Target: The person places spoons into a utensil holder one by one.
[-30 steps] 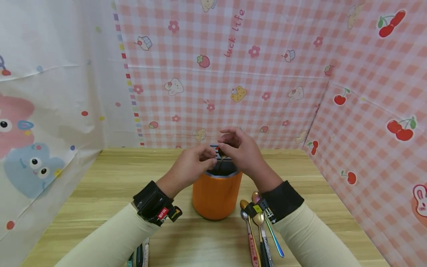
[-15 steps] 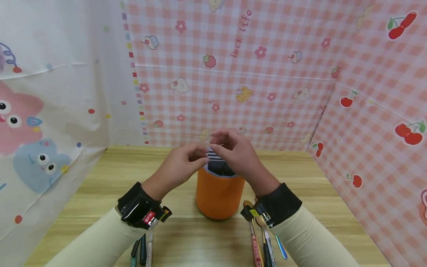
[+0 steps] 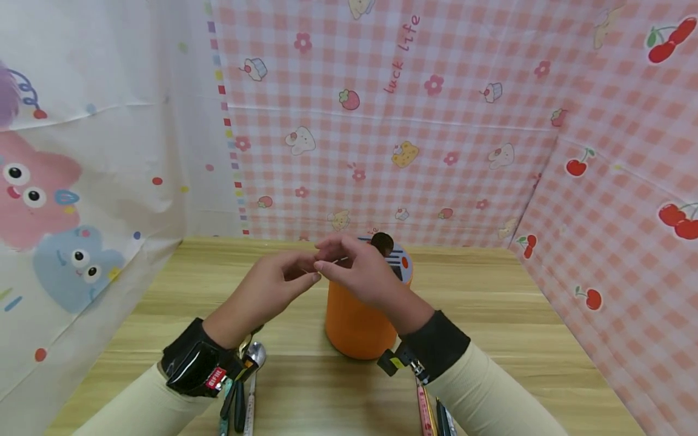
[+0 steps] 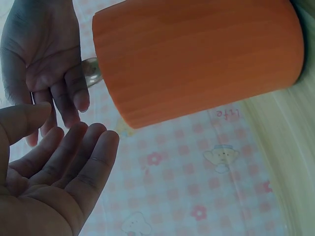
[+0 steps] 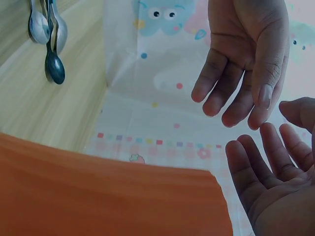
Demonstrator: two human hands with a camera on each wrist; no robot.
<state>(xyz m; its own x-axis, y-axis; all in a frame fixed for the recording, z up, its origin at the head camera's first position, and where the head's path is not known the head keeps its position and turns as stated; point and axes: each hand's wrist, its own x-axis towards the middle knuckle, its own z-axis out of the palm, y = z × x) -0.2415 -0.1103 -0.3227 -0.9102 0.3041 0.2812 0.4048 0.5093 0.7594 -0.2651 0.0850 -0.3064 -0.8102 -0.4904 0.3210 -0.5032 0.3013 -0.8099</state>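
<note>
An orange cylindrical container [image 3: 357, 330] with a light blue and black-striped rim stands upright on the table. A spoon's dark round bowl [image 3: 382, 244] rises above its rim; in the left wrist view the spoon bowl [image 4: 92, 72] peeks out past the container's mouth. My right hand [image 3: 360, 272] is in front of the container's upper left side, fingers relaxed and bent, holding nothing. Facing it, my left hand [image 3: 267, 290] hovers to the left, its fingers loose with nothing between them. The fingertips of both hands come close together, palms inward, in both wrist views.
Several spoons [image 3: 251, 387] lie at the front left, partly behind the left wrist strap. More spoon handles [image 3: 428, 412] show at the front right beneath the right wrist. Patterned cloth [image 3: 403, 121] walls the table at the back and sides.
Both hands have shifted left and down from over the container's mouth. The spoon that was between them a second ago now stands in the container, released. The head view has turned slightly left.
</note>
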